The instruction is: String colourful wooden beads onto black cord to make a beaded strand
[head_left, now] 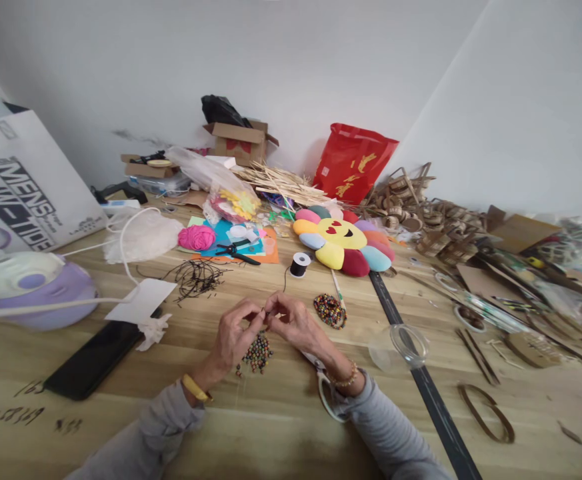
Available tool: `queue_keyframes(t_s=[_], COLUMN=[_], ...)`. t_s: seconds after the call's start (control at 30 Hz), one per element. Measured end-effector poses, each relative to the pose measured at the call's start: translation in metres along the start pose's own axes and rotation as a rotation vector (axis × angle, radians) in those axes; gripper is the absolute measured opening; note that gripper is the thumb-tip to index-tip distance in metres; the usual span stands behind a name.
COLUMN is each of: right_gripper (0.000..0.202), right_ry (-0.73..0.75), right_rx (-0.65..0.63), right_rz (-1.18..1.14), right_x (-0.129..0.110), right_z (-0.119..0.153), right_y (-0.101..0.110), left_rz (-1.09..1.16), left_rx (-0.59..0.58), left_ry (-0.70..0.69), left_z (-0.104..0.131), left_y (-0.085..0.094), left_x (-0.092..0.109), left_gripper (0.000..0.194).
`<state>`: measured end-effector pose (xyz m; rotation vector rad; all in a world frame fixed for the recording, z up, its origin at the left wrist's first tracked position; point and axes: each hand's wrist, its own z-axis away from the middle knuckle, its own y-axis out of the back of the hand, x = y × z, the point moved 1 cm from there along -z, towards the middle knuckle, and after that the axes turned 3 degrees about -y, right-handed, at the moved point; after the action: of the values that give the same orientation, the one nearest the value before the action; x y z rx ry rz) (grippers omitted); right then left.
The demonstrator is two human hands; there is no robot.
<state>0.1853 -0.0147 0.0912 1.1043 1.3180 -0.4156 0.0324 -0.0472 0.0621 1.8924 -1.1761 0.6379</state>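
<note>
My left hand (237, 333) and my right hand (293, 323) meet at the middle of the table, fingertips pinched together on something small and dark that I cannot make out. Under them lies a loose heap of small multicoloured beads (257, 353). A spool of black cord (299, 265) stands just beyond, with a strand trailing down from it toward my fingers. Right of my right hand is a coil of strung coloured beads (329, 311). White-handled scissors (327, 393) lie partly hidden under my right wrist. Tangled black cord (198, 277) lies further left.
At left are a black phone (95, 357), a white paper (143, 301) and a purple appliance (51, 293). Pink yarn (197, 237), black pliers (238, 252) and a flower cushion (343, 239) lie beyond my hands. Clear round containers (407, 345) and a black strip (428, 393) are right.
</note>
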Motion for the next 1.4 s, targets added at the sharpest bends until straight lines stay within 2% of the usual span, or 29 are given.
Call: queue_keyframes(t_s=[0.1, 0.27, 0.43, 0.73, 0.87, 1.2, 1.4], right_gripper=[0.021, 0.015, 0.016, 0.008, 0.010, 0.009, 0.012], right_ry=[0.055, 0.236, 0.256, 0.273, 0.294, 0.220, 0.179], right_rx=[-0.025, 0.026, -0.010, 0.063, 0.045, 0.097, 0.107], right_rz=[0.104, 0.368, 0.492, 0.411, 0.363, 0.377, 0.285], right_x=[-0.003, -0.005, -0.006, -0.008, -0.004, -0.005, -0.007], right_z=[0.000, 0.003, 0.005, 0.007, 0.006, 0.005, 0.004], right_y=[0.005, 0.010, 0.012, 0.008, 0.005, 0.000, -0.002], left_rz=[0.000, 0.025, 0.040, 0.054, 0.063, 0.049, 0.046], left_rx=[-0.018, -0.053, -0.083, -0.106, -0.118, -0.034, -0.027], left_ry=[0.005, 0.022, 0.032, 0.021, 0.037, 0.040, 0.063], left_z=[0.000, 0.000, -0.002, -0.001, 0.000, -0.001, -0.001], left_y=[0.001, 0.001, 0.002, 0.002, 0.001, 0.002, 0.002], left_x=[-0.001, -0.004, -0.002, -0.005, -0.007, -0.001, 0.002], left_gripper=[0.021, 0.020, 0.022, 0.020, 0.020, 0.020, 0.020])
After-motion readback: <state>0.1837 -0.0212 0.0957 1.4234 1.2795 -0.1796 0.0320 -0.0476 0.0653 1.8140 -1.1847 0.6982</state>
